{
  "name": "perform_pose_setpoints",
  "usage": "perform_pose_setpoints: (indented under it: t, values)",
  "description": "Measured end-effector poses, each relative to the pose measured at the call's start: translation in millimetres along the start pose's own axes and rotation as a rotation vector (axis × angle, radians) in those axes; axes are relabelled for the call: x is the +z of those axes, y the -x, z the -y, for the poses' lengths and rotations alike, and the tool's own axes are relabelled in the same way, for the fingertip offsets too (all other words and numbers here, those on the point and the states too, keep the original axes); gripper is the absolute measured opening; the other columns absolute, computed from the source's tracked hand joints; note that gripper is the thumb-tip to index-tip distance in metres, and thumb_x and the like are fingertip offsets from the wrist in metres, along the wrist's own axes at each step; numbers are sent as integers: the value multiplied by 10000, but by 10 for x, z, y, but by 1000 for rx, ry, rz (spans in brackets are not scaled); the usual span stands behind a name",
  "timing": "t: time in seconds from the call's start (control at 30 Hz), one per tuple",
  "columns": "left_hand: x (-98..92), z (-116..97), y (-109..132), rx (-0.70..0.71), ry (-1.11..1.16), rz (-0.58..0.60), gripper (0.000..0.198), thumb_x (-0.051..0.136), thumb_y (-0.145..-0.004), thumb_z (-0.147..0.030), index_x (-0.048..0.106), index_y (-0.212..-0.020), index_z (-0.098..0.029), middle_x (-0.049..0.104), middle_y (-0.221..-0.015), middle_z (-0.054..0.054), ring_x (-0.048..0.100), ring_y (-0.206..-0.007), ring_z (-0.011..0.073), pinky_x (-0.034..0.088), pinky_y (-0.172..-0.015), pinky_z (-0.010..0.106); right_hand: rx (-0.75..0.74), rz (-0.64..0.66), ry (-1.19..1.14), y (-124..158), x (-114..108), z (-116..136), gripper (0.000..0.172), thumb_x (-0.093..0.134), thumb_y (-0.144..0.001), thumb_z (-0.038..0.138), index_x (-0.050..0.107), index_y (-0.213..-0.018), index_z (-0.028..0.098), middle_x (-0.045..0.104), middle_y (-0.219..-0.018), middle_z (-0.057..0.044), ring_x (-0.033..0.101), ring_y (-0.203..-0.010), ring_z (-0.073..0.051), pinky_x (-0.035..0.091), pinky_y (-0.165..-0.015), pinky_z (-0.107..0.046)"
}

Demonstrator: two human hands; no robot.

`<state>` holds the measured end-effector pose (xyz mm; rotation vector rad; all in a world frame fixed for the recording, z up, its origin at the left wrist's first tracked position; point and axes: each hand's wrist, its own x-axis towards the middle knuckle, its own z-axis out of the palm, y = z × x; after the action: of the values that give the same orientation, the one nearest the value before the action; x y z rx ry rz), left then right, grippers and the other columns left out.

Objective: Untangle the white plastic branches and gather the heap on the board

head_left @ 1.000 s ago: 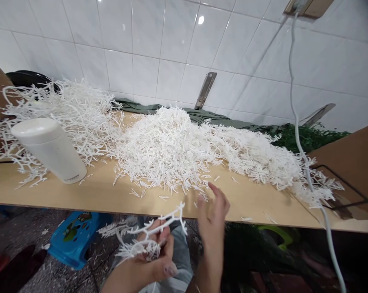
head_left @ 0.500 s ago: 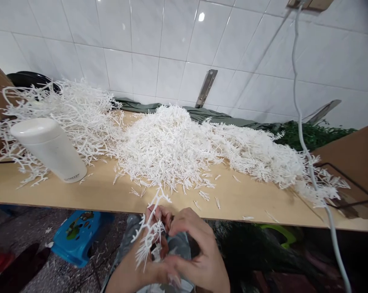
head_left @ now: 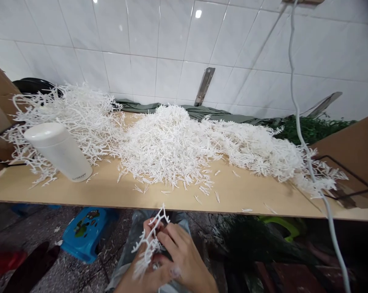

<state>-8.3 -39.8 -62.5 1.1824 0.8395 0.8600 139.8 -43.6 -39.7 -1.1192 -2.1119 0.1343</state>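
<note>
Below the front edge of the wooden table (head_left: 171, 199), over my lap, both hands work on one white plastic branch (head_left: 149, 240) with many thin twigs. My left hand (head_left: 147, 272) grips its lower stem. My right hand (head_left: 184, 260) pinches the branch from the right, fingertips near its upper twigs. A big heap of small white plastic sprigs (head_left: 168, 142) lies on the table straight ahead. A pile of larger white branches (head_left: 71, 114) lies at the back left.
A white cylindrical container (head_left: 58, 150) stands on the table's left. A white cable (head_left: 306, 150) hangs down at the right. Cardboard (head_left: 351, 146) leans at the right, green foliage (head_left: 306, 128) behind it. A blue stool (head_left: 83, 232) sits on the littered floor.
My right hand came back from the table's edge to the branch and joined the left. The branch has been turned upright and both hands have sunk lower over my lap.
</note>
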Motion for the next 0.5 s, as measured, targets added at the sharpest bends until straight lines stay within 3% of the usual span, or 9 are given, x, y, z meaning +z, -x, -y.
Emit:
perform_pose_setpoints:
  t: [0.07,0.17,0.23,0.33,0.4,0.5]
  values:
    - [82,-23,45,-64,60,-57,768,739,-677,-496,352,-1306,-286,523,-1251,114,606,-1005,289,533,-806,391,-48,-35,8,42,105,-18,375,239,-996,369,549,-1035,162,572,-812,-76,516,-690,-191,423,-588,-294]
    - [166,-122,87,-53,53,-78,704,760,-657,-481,415,-1234,-272,578,-1103,88,605,-871,226,520,-696,301,-45,-158,-81,93,180,-18,343,248,-988,294,565,-982,163,547,-733,-56,495,-630,-173,389,-546,-274]
    - [149,-198,91,-49,42,-76,584,761,-664,-473,496,-1140,-260,590,-1001,54,571,-801,180,491,-654,255,105,-213,-292,167,199,10,305,295,-979,297,566,-911,175,551,-703,-38,511,-610,-157,400,-554,-259]
    - [53,-297,65,-110,115,6,354,673,-754,-520,563,-876,-206,540,-740,-14,496,-639,110,450,-598,209,497,-256,-621,356,241,57,312,418,-949,402,572,-786,185,566,-685,-20,536,-604,-140,441,-574,-232]
    - [4,-347,40,-163,142,91,403,618,-781,-571,556,-759,-173,496,-647,-32,443,-555,77,415,-554,186,687,-240,-734,481,278,75,377,451,-924,493,616,-796,179,586,-704,-27,552,-624,-143,474,-610,-238]
    - [24,-378,31,-240,115,157,462,655,-728,-602,523,-711,-160,453,-595,-56,335,-457,34,333,-455,154,832,-165,-803,581,310,129,493,443,-892,598,680,-942,169,641,-801,-61,598,-736,-175,510,-708,-279]
